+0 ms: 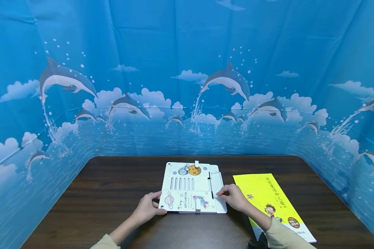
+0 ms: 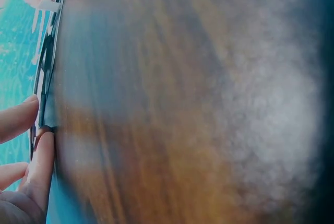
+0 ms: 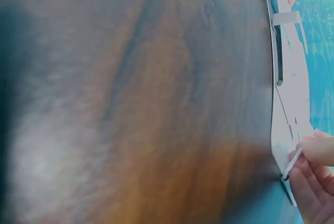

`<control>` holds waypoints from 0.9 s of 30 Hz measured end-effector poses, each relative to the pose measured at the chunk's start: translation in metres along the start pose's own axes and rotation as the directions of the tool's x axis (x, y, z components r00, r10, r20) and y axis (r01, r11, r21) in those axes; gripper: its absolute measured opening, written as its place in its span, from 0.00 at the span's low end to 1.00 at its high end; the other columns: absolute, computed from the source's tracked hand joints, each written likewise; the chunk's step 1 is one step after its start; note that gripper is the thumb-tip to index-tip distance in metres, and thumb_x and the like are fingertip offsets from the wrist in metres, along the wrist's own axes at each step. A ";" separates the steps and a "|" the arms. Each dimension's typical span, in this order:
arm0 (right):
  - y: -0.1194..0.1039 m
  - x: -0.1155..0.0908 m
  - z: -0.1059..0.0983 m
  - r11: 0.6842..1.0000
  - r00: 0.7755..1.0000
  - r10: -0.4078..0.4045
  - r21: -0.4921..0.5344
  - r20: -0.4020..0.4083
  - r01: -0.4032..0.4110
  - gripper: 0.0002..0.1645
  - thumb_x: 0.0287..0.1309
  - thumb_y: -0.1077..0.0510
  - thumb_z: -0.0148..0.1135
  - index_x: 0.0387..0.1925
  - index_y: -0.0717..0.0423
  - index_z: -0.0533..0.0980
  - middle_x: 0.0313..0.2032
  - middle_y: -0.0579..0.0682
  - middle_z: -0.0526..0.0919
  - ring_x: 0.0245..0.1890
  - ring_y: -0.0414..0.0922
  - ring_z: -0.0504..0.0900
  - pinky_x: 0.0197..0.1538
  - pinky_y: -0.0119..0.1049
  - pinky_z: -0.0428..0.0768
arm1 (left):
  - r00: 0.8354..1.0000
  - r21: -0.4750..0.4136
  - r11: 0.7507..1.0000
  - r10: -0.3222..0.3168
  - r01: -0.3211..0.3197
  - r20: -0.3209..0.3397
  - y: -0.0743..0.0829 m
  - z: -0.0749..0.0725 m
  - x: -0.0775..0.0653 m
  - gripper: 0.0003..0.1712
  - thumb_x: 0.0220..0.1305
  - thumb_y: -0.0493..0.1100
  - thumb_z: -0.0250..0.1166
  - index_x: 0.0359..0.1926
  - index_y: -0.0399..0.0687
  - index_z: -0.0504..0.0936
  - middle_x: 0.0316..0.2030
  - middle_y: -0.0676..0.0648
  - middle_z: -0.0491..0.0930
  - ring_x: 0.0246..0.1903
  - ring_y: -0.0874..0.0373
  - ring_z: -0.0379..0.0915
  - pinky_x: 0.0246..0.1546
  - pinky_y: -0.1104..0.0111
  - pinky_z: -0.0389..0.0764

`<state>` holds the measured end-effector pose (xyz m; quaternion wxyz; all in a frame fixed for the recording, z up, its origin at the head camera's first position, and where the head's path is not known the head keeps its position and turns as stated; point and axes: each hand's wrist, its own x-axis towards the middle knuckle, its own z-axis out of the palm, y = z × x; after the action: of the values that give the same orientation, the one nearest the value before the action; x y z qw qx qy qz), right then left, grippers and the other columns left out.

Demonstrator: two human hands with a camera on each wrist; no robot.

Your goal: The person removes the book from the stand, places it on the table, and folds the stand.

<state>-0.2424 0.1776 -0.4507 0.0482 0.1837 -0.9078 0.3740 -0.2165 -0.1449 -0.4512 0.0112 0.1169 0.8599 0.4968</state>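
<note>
A white folding book stand (image 1: 177, 185) printed with planets, a rocket and "Tiny universe" lies nearly flat on the table, its slotted panel facing up. At its lower left corner my left hand (image 1: 148, 207) grips the edge, thumb and fingers on either side, as the left wrist view also shows. Over the right edge, my right hand (image 1: 233, 197) pinches a thin white rod (image 3: 293, 162) of the stand between thumb and fingers. A white clip (image 1: 196, 164) sits at the stand's top edge, and a page holder (image 3: 287, 18) at the front edge.
To the right, a yellow book (image 1: 268, 193) lies on the dark wooden table (image 1: 112, 180), with the right forearm crossing over it. A blue curtain (image 1: 162, 69) with dolphins hangs behind and around the table. A small black object (image 1: 258, 242) is by the right sleeve.
</note>
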 end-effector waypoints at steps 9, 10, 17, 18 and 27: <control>-0.010 0.008 0.003 0.995 0.996 0.004 -0.096 0.089 0.004 0.08 0.44 0.66 0.68 0.32 0.60 0.84 0.29 0.47 0.83 0.28 0.39 0.76 0.28 0.26 0.74 | 1.000 0.006 1.000 -0.017 0.017 -0.018 -0.001 -0.003 -0.002 0.40 0.35 0.29 0.73 0.53 0.19 0.67 0.38 0.38 0.73 0.26 0.56 0.78 0.23 0.74 0.76; -0.010 0.008 0.003 0.995 0.996 0.009 -0.096 0.089 -0.001 0.08 0.44 0.66 0.68 0.32 0.60 0.84 0.29 0.47 0.83 0.28 0.38 0.76 0.28 0.26 0.74 | 1.000 0.001 1.000 -0.016 0.016 -0.019 -0.001 -0.003 -0.002 0.40 0.35 0.28 0.73 0.53 0.19 0.67 0.38 0.38 0.73 0.25 0.56 0.78 0.23 0.74 0.76; -0.011 0.010 -0.002 0.994 0.993 -0.014 -0.105 0.114 0.026 0.07 0.46 0.65 0.67 0.32 0.59 0.83 0.29 0.46 0.83 0.28 0.38 0.76 0.30 0.27 0.74 | 1.000 -0.005 1.000 -0.010 0.009 -0.022 -0.002 -0.003 0.000 0.40 0.36 0.28 0.73 0.53 0.20 0.67 0.38 0.38 0.73 0.26 0.56 0.79 0.23 0.74 0.76; -0.011 0.010 -0.003 0.993 0.992 -0.028 -0.109 0.126 0.041 0.07 0.46 0.65 0.67 0.32 0.59 0.83 0.29 0.46 0.83 0.28 0.38 0.76 0.30 0.27 0.74 | 1.000 -0.005 1.000 -0.009 0.008 -0.019 -0.002 -0.002 0.000 0.40 0.36 0.28 0.73 0.54 0.20 0.67 0.38 0.38 0.73 0.26 0.56 0.79 0.23 0.74 0.76; -0.029 0.012 -0.002 0.989 0.981 -0.112 -0.074 0.158 0.125 0.13 0.50 0.63 0.64 0.40 0.62 0.79 0.33 0.50 0.82 0.32 0.41 0.79 0.37 0.34 0.79 | 1.000 -0.017 1.000 0.023 -0.022 0.007 -0.003 0.000 0.001 0.41 0.36 0.28 0.73 0.54 0.19 0.66 0.37 0.39 0.73 0.26 0.57 0.78 0.23 0.74 0.77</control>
<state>-0.2429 0.1564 -0.4274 0.0080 0.2634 -0.9112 0.3168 -0.2175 -0.1462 -0.4533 0.0096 0.1283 0.8543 0.5037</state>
